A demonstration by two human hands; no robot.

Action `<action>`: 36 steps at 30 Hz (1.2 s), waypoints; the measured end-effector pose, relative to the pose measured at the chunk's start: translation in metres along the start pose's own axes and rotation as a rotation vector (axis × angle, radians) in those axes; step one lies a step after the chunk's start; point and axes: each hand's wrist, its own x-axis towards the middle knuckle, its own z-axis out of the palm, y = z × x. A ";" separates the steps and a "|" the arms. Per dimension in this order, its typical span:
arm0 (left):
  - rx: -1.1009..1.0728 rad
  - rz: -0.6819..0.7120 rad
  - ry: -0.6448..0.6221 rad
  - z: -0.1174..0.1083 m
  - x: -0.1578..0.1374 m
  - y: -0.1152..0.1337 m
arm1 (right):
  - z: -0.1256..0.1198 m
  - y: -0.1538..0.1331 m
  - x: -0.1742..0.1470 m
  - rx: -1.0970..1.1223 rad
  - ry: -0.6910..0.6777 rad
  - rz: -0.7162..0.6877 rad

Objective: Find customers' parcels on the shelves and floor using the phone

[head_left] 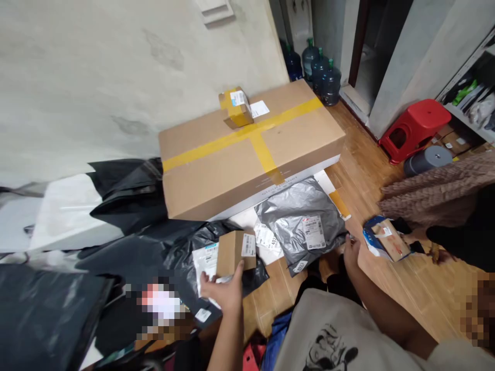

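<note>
A small brown cardboard box (229,253) with a white label rests on a black plastic parcel (253,278). At its near end is my left hand (226,291), thumb and fingers spread apart to either side; whether they press on the box I cannot tell. To the right lies a grey plastic mailer bag (290,211), crinkled, with a white shipping label (314,233). My right hand (351,252) has its fingers closed at the bag's right corner, the fingertips partly hidden.
A large taped carton (216,180) stands against the wall, a small yellow-taped box (236,108) on top. Black parcels (127,252) fill the left. At right, another person's hand (441,255) is near a flat package (390,239). Beyond are a red stool (419,123) and water bottles (330,82).
</note>
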 end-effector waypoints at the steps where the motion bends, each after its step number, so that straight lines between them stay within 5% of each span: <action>1: -0.038 -0.067 -0.061 0.001 0.004 -0.002 | 0.007 -0.002 -0.008 -0.025 0.028 -0.012; 9: -0.384 -0.339 -0.148 -0.016 0.007 -0.011 | 0.002 -0.026 -0.039 -0.131 0.016 -0.147; 14: -0.605 -0.384 -0.337 -0.017 -0.039 -0.017 | -0.005 -0.046 -0.059 -0.019 -0.550 -0.230; 17: -0.584 -0.492 -0.479 -0.008 -0.069 -0.029 | 0.005 -0.059 -0.083 0.151 -0.954 -0.120; 19: -0.600 -0.500 -0.626 -0.003 -0.083 -0.036 | 0.014 -0.066 -0.098 0.294 -1.088 0.009; 22: -0.629 -0.414 -0.759 0.001 -0.092 -0.036 | 0.026 -0.074 -0.110 0.464 -1.035 0.185; 27: -0.634 -0.327 -0.750 0.000 -0.096 -0.013 | 0.029 -0.078 -0.110 0.538 -0.939 0.295; 36: -0.528 -0.542 -0.987 0.009 -0.070 0.050 | 0.014 -0.095 -0.087 0.597 -0.776 0.304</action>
